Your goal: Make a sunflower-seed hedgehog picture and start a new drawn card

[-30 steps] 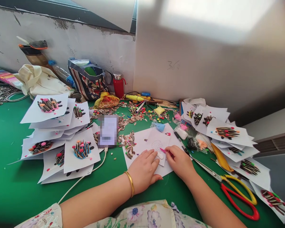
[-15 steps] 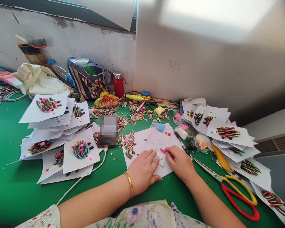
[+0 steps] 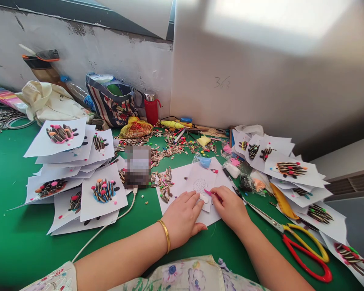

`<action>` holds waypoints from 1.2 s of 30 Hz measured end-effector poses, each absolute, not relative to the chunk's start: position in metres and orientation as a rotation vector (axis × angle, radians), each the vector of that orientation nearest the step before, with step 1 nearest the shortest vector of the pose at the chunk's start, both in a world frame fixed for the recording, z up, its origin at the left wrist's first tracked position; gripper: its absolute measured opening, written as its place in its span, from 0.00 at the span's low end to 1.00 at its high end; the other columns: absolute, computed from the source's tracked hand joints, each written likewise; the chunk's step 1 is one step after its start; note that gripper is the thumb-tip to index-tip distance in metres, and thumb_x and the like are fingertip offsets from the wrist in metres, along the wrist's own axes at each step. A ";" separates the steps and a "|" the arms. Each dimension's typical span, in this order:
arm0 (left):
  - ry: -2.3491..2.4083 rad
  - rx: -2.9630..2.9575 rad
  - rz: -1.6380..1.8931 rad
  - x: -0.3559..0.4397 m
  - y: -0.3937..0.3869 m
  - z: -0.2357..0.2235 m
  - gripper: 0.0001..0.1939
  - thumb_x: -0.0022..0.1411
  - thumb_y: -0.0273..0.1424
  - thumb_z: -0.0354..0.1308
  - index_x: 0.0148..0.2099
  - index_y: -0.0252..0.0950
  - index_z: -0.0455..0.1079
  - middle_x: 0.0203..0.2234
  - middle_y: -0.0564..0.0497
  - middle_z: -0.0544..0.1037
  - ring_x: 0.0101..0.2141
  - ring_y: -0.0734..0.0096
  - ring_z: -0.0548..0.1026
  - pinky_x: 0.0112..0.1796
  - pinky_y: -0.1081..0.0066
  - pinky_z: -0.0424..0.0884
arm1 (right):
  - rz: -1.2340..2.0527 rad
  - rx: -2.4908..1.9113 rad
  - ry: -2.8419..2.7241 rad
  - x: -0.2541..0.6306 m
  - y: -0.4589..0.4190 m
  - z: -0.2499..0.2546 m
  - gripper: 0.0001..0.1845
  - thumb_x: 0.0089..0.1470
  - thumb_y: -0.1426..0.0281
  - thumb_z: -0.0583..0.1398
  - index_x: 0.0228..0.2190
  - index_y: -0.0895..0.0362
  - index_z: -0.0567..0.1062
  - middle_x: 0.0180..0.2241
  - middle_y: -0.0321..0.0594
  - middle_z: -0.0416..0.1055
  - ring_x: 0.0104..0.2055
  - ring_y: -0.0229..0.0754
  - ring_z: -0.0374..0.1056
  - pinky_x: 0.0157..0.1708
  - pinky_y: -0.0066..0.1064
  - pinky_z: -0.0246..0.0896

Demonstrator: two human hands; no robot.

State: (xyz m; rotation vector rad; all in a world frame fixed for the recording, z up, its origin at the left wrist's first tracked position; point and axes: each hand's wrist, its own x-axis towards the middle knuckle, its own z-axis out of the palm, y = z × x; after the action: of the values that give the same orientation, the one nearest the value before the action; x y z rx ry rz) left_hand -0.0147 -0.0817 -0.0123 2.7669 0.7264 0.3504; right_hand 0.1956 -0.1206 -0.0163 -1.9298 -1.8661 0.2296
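Observation:
A small white card (image 3: 204, 176) with a dotted round drawing lies on a larger white sheet (image 3: 176, 171). My left hand (image 3: 183, 216) rests flat on the papers, fingers stretched out and the fingertips at the card's lower left. A gold bangle circles that wrist. My right hand (image 3: 230, 207) is closed in a pinch around a small pink pointed tool (image 3: 208, 192), whose tip reaches over the drawing. Just below the tip sits a white lump (image 3: 204, 199) that looks like clay, partly beside my left fingers. Most of the tool's length is hidden by my right hand.
Large scissors (image 3: 283, 229) with red and yellow handles lie right of my right hand. Stacked hedgehog pictures stand at left (image 3: 104, 194) and right (image 3: 291, 169). Sunflower seeds (image 3: 165, 184) and coloured balls are scattered ahead. A red bottle (image 3: 151, 108) stands by the wall.
The white lump under the pink tip looks slightly different in shape. Both hands stay almost in the same place.

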 end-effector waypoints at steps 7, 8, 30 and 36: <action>0.740 2.789 0.389 -0.014 -0.082 -0.017 0.40 0.58 0.55 0.55 0.62 0.30 0.62 0.58 0.39 0.68 0.59 0.50 0.63 0.59 0.55 0.58 | 0.232 -1.938 -1.862 0.195 -0.121 -0.017 0.09 0.60 0.68 0.54 0.37 0.52 0.74 0.35 0.38 0.74 0.36 0.42 0.70 0.36 0.31 0.62; 0.740 2.790 0.388 -0.014 -0.082 -0.017 0.41 0.58 0.56 0.55 0.62 0.30 0.62 0.58 0.39 0.68 0.59 0.50 0.63 0.59 0.55 0.58 | 0.236 -1.940 -1.860 0.195 -0.121 -0.017 0.09 0.60 0.68 0.54 0.37 0.52 0.74 0.35 0.38 0.74 0.36 0.42 0.69 0.36 0.31 0.62; 0.720 2.798 0.333 -0.015 -0.081 -0.017 0.41 0.57 0.55 0.55 0.64 0.33 0.59 0.61 0.43 0.65 0.60 0.51 0.59 0.60 0.54 0.55 | 0.192 -1.904 -1.942 0.195 -0.122 -0.016 0.12 0.61 0.70 0.54 0.40 0.52 0.77 0.34 0.39 0.73 0.37 0.41 0.69 0.36 0.31 0.61; 0.716 2.802 0.336 -0.015 -0.081 -0.016 0.40 0.58 0.55 0.55 0.64 0.34 0.59 0.60 0.43 0.66 0.60 0.51 0.59 0.60 0.54 0.55 | 0.029 -1.869 -2.080 0.191 -0.125 -0.013 0.13 0.60 0.71 0.55 0.38 0.53 0.79 0.31 0.41 0.73 0.35 0.42 0.68 0.35 0.31 0.59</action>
State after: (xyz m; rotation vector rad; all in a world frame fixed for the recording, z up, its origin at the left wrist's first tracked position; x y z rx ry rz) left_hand -0.0150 -0.0815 -0.0160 2.8016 0.7157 0.3365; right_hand 0.1907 -0.1250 -0.0128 -1.8687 -2.0796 0.0292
